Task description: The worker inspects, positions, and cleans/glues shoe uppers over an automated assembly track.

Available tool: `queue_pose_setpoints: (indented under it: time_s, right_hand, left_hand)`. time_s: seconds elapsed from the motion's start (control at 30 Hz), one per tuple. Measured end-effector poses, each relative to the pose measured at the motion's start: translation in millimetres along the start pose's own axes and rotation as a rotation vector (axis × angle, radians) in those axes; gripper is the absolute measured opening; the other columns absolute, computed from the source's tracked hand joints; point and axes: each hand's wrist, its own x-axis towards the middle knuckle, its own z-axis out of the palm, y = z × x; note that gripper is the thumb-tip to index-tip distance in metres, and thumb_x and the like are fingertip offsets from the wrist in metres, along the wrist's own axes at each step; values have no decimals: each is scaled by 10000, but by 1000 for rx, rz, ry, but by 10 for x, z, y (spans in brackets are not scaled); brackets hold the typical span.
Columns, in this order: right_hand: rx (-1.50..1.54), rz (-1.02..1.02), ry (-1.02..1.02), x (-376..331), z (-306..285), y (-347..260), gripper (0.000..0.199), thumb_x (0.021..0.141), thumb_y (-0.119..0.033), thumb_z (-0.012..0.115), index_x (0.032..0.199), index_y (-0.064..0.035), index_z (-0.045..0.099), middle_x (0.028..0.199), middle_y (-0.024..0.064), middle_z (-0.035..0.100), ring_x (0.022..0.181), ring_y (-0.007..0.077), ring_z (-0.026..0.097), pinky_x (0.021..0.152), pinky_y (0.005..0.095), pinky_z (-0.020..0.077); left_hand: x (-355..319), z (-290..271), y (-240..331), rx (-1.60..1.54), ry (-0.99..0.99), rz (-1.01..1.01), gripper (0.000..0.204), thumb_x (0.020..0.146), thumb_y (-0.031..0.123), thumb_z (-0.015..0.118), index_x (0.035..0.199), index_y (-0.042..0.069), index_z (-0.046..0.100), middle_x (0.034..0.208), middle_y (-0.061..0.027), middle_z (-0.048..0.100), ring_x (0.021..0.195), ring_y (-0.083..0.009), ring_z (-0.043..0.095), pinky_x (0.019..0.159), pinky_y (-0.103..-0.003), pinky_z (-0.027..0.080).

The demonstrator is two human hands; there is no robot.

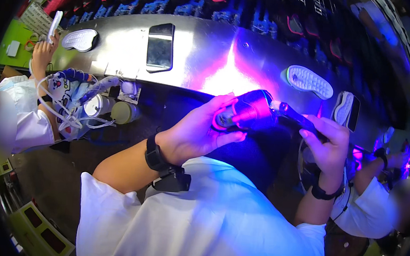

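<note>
My left hand (190, 131) is closed around a dark shoe upper (252, 111), held above the bench's near edge under strong pink and blue light. My right hand (329, 141) grips the dark handle of a brush (296, 117) between thumb and fingers. The brush's pale tip points left, right at the upper's edge; whether it touches cannot be made out. Beyond the brush, a white shoe sole (310, 82) lies tread up on the bench. A second white sole (343, 107) lies farther right, beside a dark flat object.
On the metal bench (125, 38) lie a dark phone (160, 48) and a white sole (79, 40). Several shoes line a rack (196, 8) behind it. At left, a person's hand (43, 55) holds a white sole, near lidded cups (124, 112). Another person sits at right.
</note>
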Motion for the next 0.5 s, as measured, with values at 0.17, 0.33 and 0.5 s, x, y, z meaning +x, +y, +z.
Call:
queue_pose_setpoints:
  time_s: [0.17, 0.33, 0.5]
  right_hand:
    - [72, -3, -4, 17, 48, 148, 341, 729, -25, 803, 1066, -36, 750, 660, 7, 547, 533, 76, 435, 492, 245, 296]
    - [134, -92, 22, 21, 169, 350, 335, 734, -58, 807, 1064, -38, 753, 645, 1, 534, 511, 74, 425, 478, 244, 307]
    - [144, -110, 71, -21, 263, 497, 337, 723, -112, 827, 1047, -47, 760, 660, 7, 565, 501, 84, 432, 467, 246, 313]
  left_hand:
    - [35, 2, 21, -242, -68, -219, 469, 1002, 419, 548, 1314, 75, 481, 1112, -190, 617, 957, -342, 680, 748, -366, 654]
    - [127, -59, -15, -543, -112, -533, 646, 956, 478, 590, 1292, -53, 444, 1040, -304, 605, 883, -338, 704, 725, -326, 656]
    - [214, -5, -103, -573, -155, -513, 718, 1002, 489, 490, 1309, -156, 423, 1088, -333, 596, 920, -317, 695, 729, -298, 648]
